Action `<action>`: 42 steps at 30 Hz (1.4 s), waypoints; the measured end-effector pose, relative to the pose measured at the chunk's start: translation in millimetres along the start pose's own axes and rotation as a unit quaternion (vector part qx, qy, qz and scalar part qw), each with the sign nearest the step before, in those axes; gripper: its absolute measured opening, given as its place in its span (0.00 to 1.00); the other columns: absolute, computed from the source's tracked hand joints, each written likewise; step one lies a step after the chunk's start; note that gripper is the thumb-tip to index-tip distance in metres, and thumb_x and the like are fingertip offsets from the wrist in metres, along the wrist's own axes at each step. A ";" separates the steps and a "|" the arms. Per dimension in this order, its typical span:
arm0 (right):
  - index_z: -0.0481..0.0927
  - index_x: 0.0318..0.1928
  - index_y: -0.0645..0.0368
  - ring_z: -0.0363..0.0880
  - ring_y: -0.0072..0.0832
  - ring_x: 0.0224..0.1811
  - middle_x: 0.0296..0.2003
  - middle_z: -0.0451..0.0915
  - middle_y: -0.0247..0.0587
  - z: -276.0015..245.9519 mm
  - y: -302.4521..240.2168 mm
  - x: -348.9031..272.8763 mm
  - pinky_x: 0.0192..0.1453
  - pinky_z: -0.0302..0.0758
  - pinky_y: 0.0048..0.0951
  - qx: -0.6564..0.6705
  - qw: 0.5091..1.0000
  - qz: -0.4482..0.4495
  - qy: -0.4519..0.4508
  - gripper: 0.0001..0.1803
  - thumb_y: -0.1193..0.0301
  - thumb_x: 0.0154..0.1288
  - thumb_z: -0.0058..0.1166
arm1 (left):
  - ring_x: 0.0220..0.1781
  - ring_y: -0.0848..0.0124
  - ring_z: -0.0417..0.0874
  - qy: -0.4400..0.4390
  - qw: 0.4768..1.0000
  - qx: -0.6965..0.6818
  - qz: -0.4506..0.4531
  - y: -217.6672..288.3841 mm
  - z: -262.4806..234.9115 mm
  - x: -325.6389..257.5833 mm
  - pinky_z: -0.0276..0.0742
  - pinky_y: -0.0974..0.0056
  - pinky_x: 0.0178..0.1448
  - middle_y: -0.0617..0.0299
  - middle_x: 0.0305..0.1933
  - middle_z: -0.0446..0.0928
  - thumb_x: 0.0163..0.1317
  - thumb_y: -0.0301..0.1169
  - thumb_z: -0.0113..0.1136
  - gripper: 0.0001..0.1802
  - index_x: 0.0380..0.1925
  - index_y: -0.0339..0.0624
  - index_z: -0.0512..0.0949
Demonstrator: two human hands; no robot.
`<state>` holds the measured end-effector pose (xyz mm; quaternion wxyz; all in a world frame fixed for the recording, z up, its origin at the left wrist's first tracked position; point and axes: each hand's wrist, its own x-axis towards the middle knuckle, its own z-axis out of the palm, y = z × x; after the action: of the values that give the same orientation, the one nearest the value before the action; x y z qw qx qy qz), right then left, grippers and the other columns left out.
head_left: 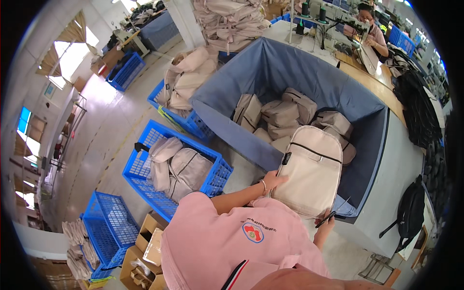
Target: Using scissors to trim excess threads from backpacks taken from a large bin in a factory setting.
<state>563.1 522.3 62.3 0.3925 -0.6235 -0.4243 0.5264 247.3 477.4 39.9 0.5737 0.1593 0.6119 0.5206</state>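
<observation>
- The left hand (274, 182) is gripping the side edge of the beige backpack (309, 181), which is lying between both hands; a loosening hold there could be letting it sag.
- The right hand (325, 228) is holding a slim dark item (326, 219) by the lower corner; whether those fingers are also pinching cloth, I cannot tell. If it is a blade, a slip could be nicking fabric.
- Just beyond the left fingertips, a dark tab (286, 158) is sitting on the edge, risking snagging.
- Farther ahead of the fingers, the blue bin (309, 65) is holding loosely piled beige bags (285, 116); bumping could be toppling them.
</observation>
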 end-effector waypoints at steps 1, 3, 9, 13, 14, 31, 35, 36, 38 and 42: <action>0.74 0.32 0.59 0.71 0.19 0.14 0.18 0.73 0.32 3.3 -3.2 -2.5 0.17 0.67 0.22 0.004 1.000 0.002 0.006 0.19 0.55 0.69 0.56 | 0.44 0.71 0.82 0.009 0.999 0.029 -0.012 -2.9 -1.5 1.4 0.79 0.64 0.51 0.57 0.48 0.82 0.56 0.37 0.71 0.28 0.53 0.32 0.77; 0.73 0.32 0.59 0.71 0.20 0.14 0.18 0.73 0.32 6.7 -4.8 -3.1 0.17 0.67 0.22 0.010 1.000 0.004 0.012 0.19 0.56 0.69 0.56 | 0.40 0.71 0.82 0.012 1.000 0.020 0.000 -9.4 -3.1 3.5 0.79 0.65 0.46 0.58 0.44 0.83 0.53 0.38 0.73 0.28 0.50 0.34 0.79; 0.75 0.34 0.60 0.72 0.20 0.14 0.18 0.73 0.32 3.0 5.4 -4.9 0.17 0.67 0.22 0.011 1.000 0.009 0.021 0.19 0.55 0.70 0.55 | 0.38 0.70 0.83 0.012 0.999 0.034 0.000 -0.9 0.4 -3.2 0.79 0.65 0.44 0.58 0.43 0.83 0.50 0.40 0.74 0.28 0.49 0.36 0.80; 0.76 0.36 0.61 0.72 0.20 0.14 0.19 0.74 0.33 3.0 6.1 -7.0 0.17 0.68 0.22 0.008 0.999 0.023 0.029 0.20 0.54 0.70 0.54 | 0.43 0.69 0.82 0.000 0.997 0.074 0.016 1.6 0.5 -6.8 0.78 0.63 0.51 0.56 0.47 0.82 0.49 0.40 0.75 0.31 0.51 0.36 0.78; 0.76 0.36 0.62 0.73 0.20 0.14 0.19 0.74 0.33 3.5 5.3 -7.0 0.17 0.69 0.22 0.008 0.999 0.027 0.029 0.21 0.54 0.69 0.55 | 0.43 0.69 0.82 -0.004 0.997 0.077 0.015 2.1 -0.1 -8.2 0.78 0.63 0.51 0.56 0.47 0.82 0.49 0.40 0.75 0.31 0.51 0.36 0.78; 0.75 0.32 0.61 0.74 0.21 0.15 0.19 0.75 0.34 1.3 1.7 -6.0 0.18 0.70 0.23 0.005 0.998 0.050 0.039 0.24 0.50 0.67 0.56 | 0.43 0.66 0.83 -0.021 0.994 0.103 0.019 -1.6 4.4 3.7 0.78 0.62 0.52 0.55 0.46 0.83 0.48 0.40 0.76 0.31 0.50 0.33 0.78; 0.74 0.31 0.60 0.72 0.21 0.14 0.18 0.73 0.33 3.5 -4.9 -6.1 0.16 0.68 0.24 0.000 0.997 0.071 0.042 0.23 0.51 0.67 0.57 | 0.40 0.66 0.84 0.026 0.978 0.172 0.114 -5.7 2.8 3.8 0.79 0.61 0.49 0.54 0.41 0.84 0.49 0.37 0.73 0.26 0.47 0.35 0.80; 0.73 0.30 0.58 0.70 0.21 0.13 0.17 0.72 0.32 5.0 -3.3 -0.1 0.15 0.64 0.25 0.035 0.999 0.035 -0.006 0.21 0.53 0.68 0.56 | 0.39 0.66 0.84 0.031 0.969 0.179 0.165 -14.2 -3.3 12.7 0.79 0.61 0.48 0.54 0.40 0.84 0.49 0.36 0.72 0.24 0.46 0.35 0.80; 0.71 0.28 0.56 0.68 0.19 0.14 0.17 0.71 0.31 10.6 -4.7 5.3 0.16 0.61 0.24 0.052 0.998 0.001 -0.027 0.18 0.57 0.69 0.56 | 0.38 0.64 0.84 0.058 0.967 0.127 0.215 5.9 5.3 3.2 0.78 0.59 0.46 0.52 0.37 0.84 0.50 0.33 0.69 0.21 0.44 0.37 0.81; 0.76 0.35 0.61 0.72 0.20 0.15 0.19 0.74 0.34 20.8 -29.1 3.9 0.18 0.65 0.22 0.005 0.999 -0.013 -0.042 0.17 0.59 0.67 0.59 | 0.34 0.64 0.84 0.124 0.959 0.173 0.187 29.8 0.2 2.0 0.78 0.60 0.43 0.54 0.35 0.84 0.48 0.31 0.69 0.20 0.43 0.37 0.81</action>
<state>539.5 536.5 85.4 0.3840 -0.5936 -0.4459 0.5490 234.8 491.2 63.3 0.3496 0.3021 0.7181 0.5205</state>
